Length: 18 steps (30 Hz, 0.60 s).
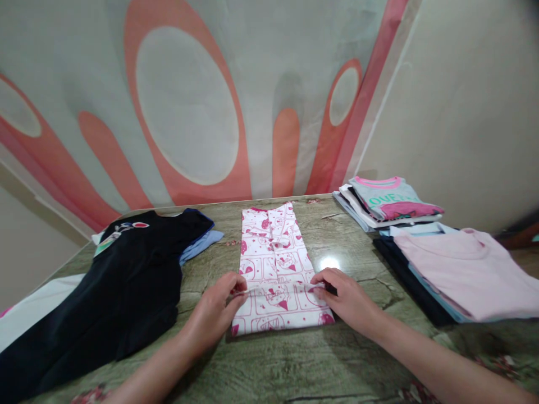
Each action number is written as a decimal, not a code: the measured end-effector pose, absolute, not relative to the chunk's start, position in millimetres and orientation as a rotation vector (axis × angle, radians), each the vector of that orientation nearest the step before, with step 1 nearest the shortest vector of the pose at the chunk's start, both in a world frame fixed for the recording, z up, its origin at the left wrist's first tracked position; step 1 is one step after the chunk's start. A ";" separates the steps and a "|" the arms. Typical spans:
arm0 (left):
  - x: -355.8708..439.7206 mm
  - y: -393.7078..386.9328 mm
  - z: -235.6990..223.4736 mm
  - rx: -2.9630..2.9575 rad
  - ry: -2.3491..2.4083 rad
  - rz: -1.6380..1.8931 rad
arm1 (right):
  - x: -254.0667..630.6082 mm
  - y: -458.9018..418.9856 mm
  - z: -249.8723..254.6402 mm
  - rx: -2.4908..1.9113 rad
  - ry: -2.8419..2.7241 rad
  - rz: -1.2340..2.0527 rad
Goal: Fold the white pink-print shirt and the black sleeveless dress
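A white shirt with a pink printed pattern lies in a long narrow strip on the table, its near end turned up over itself. My left hand pinches the left end of the turned-up edge between thumb and fingers. On the opposite side, my right hand pinches the right end of that same edge. The sleeve sits folded across the upper part of the strip, and the collar points toward the wall.
Left of the shirt, a black garment lies spread over white and blue clothes. To the right stand two stacks: a grey and pink T-shirt tops the farther, a pale pink shirt the nearer. A patterned wall panel rises behind the wood-look table.
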State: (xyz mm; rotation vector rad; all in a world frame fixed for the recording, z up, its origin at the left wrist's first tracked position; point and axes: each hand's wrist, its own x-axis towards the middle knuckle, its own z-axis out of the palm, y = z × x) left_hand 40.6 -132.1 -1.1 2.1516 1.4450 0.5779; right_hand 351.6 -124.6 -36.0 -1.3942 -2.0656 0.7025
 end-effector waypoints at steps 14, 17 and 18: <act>37.5 -126.6 -10.6 2.267 1.357 0.689 | 348.1 -121.6 -39.4 -1.281 -2.031 0.596; 36.3 -124.0 -13.6 2.332 1.362 0.639 | 347.8 -119.6 -41.1 -1.252 -2.053 0.519; 36.3 -125.1 -14.3 2.366 1.369 0.653 | 347.4 -120.6 -40.4 -1.225 -2.053 0.467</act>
